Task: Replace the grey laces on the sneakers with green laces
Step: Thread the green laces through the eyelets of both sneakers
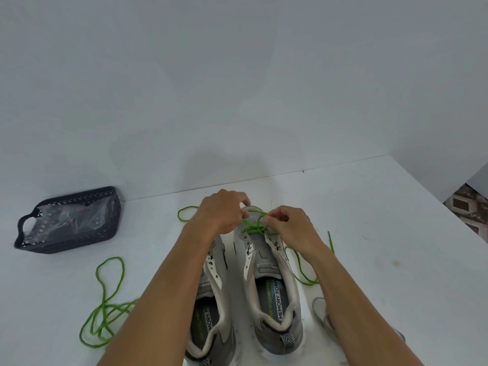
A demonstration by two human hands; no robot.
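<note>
Forearms: my two bare forearms enter from the bottom edge and reach forward over the sneakers.
Left sneaker (211,320): grey, heel toward me, partly under my left forearm; eyelets show no lace.
Right sneaker (274,294): grey, heel toward me, just beside the left one; insole reads "MEMORY FOAM".
Green lace in work (254,228): crossed through the eyelets nearest the toe of the right sneaker; one end loops out left past the toe, the other trails down the right side onto the bench.
Left hand (220,213): over the toe of the right sneaker, fingers curled, fingertips pinching the green lace in work.
Right hand (290,224): just beside the left hand, thumb and forefinger pinching the same lace at the crossing.
Spare green lace (108,305): loose tangle on the bench, left of my left forearm.
Grey lace (320,309): on the bench right of the right sneaker, partly hidden by my right forearm.
Basket (67,243): dark, perforated, far left, holding clear plastic wrap (68,217).
Bench (369,220): white, against a white wall.
</note>
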